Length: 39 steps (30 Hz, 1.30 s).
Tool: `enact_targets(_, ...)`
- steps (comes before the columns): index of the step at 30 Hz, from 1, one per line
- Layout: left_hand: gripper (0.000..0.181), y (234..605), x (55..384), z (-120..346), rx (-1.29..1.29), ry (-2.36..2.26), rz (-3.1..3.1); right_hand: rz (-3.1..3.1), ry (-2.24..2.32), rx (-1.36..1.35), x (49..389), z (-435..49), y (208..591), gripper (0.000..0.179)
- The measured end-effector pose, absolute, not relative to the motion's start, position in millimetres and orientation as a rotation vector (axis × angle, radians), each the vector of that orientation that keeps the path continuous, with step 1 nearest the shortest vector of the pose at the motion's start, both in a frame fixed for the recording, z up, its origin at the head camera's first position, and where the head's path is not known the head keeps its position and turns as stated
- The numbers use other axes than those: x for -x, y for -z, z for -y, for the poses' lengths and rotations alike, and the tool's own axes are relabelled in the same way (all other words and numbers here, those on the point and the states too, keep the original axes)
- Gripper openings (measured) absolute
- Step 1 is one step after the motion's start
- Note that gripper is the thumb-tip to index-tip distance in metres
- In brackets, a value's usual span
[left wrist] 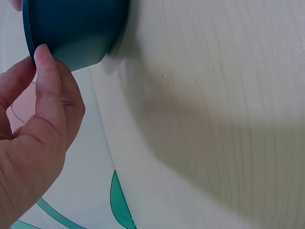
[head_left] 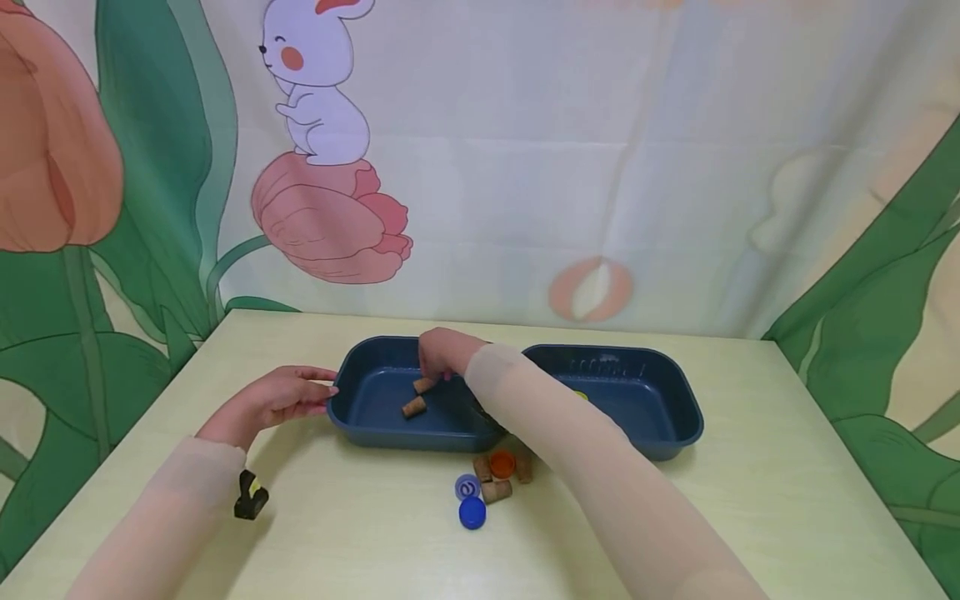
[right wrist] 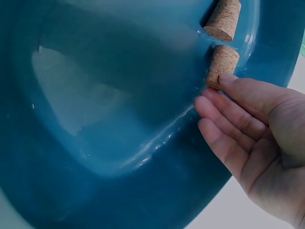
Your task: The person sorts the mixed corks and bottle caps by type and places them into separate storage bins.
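My left hand (head_left: 288, 396) is at the near-left end of a dark blue plastic tub (head_left: 420, 440); in the left wrist view its thumb and fingers pinch the tub's rim. My right hand (right wrist: 257, 129) reaches down inside this tub. It pinches the end of a cork (right wrist: 224, 62) between thumb and fingers near the tub's wall. A second cork (head_left: 414, 407) lies beside it on the tub floor. In the head view, the right forearm hides the tub's right end.
A second blue tub (head_left: 667, 446) stands to the right, with something yellow (head_left: 581, 396) partly hidden in it. In front lie several corks (head_left: 497, 492), an orange cap (head_left: 502, 463), a light blue cap (head_left: 467, 487) and a dark blue cap (head_left: 472, 512). A printed curtain (head_left: 487, 208) hangs behind.
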<state>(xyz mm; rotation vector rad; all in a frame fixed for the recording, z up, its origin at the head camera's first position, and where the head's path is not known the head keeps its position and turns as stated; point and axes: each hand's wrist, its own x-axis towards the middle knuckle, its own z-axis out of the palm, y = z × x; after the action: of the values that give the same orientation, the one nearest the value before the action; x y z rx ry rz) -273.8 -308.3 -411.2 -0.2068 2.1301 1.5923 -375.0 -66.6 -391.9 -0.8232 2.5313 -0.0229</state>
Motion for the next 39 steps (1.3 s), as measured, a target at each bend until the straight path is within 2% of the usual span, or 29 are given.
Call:
enact_targets(10, 0.060, 411.7, 274.7, 308.0, 0.219, -1.594, -2.133, -2.479, -0.026, 0.773, 379.8, 69.7, 393.9, 0.021)
enact_targets(22, 0.062, 409.2, 273.0, 307.1, 0.213, -1.586, -2.144, -2.428, -0.041, 0.728, 380.0, 69.1, 391.6, 0.029)
enact_targets(39, 0.060, 409.5, 273.7, 306.8, 0.228, -1.565, -2.158, -2.460, 0.064, 0.756, 377.0, 61.9, 381.7, 0.029)
